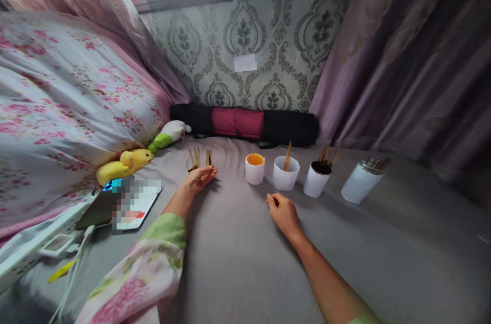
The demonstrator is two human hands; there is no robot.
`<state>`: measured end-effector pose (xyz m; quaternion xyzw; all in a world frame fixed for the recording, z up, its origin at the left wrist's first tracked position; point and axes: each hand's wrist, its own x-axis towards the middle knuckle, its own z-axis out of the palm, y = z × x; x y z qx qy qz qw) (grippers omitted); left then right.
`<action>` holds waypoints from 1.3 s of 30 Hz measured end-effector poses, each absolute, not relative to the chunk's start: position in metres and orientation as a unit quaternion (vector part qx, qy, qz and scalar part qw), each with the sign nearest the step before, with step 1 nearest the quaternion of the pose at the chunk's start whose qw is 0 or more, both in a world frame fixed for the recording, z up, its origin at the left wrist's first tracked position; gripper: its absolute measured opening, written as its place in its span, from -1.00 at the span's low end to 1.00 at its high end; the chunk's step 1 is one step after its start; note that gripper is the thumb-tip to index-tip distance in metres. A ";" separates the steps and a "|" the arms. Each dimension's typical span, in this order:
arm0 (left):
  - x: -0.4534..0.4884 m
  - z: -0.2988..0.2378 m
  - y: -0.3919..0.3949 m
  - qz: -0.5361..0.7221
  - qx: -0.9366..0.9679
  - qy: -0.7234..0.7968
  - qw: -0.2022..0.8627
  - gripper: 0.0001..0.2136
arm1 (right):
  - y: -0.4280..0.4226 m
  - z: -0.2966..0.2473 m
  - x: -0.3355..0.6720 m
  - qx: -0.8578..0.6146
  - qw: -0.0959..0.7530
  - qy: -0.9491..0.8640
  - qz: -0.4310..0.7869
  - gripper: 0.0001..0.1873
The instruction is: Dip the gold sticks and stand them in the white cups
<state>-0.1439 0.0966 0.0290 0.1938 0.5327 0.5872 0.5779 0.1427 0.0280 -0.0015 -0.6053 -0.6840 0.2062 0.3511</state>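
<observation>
My left hand (199, 179) is at the left middle of the grey sheet, its fingers stretched out and slightly curved. Just beyond its fingertips are two small groups of thin brownish-gold sticks (209, 157), one of them partly hidden by the hand. My right hand (283, 211) is curled into a loose fist in front of the cups, with nothing sticking out of it. Nearest to it is a white-wrapped cup (286, 181) with a few golden sticks (288, 156) standing in it. To its left, another white cup (254, 173) has an orange inside.
A white cup with a dark inside (315, 186) and a tilted white container (358, 186) hold several sticks. A black and maroon roll (238, 124) lies against the wall. At left are plush toys (125, 165), a tablet (136, 206), a power strip (42, 237) and cables.
</observation>
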 end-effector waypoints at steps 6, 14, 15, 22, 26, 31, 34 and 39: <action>-0.136 0.023 0.089 0.596 0.195 0.519 0.581 -0.80 | 0.028 -0.002 0.142 -0.604 0.354 -0.686 0.196 -0.64; -0.127 0.023 0.076 0.600 0.203 0.513 0.579 -0.80 | 0.028 -0.002 0.142 -0.607 0.347 -0.687 0.199 -0.64; -0.125 0.023 0.074 0.603 0.206 0.510 0.578 -0.81 | 0.028 -0.001 0.142 -0.608 0.345 -0.687 0.199 -0.64; -0.107 0.017 0.059 0.613 0.221 0.490 0.579 -0.84 | 0.027 0.000 0.142 -0.609 0.343 -0.687 0.201 -0.63; -0.091 0.015 0.051 0.617 0.224 0.476 0.585 -0.85 | 0.027 0.000 0.142 -0.604 0.350 -0.687 0.201 -0.64; -0.072 0.015 0.038 0.622 0.237 0.446 0.598 -0.83 | 0.026 0.000 0.142 -0.602 0.351 -0.688 0.204 -0.62; -0.063 0.016 0.032 0.619 0.238 0.439 0.606 -0.81 | 0.026 0.001 0.142 -0.595 0.359 -0.688 0.208 -0.62; -0.051 0.016 0.024 0.613 0.247 0.441 0.607 -0.80 | 0.026 0.002 0.142 -0.593 0.363 -0.684 0.221 -0.62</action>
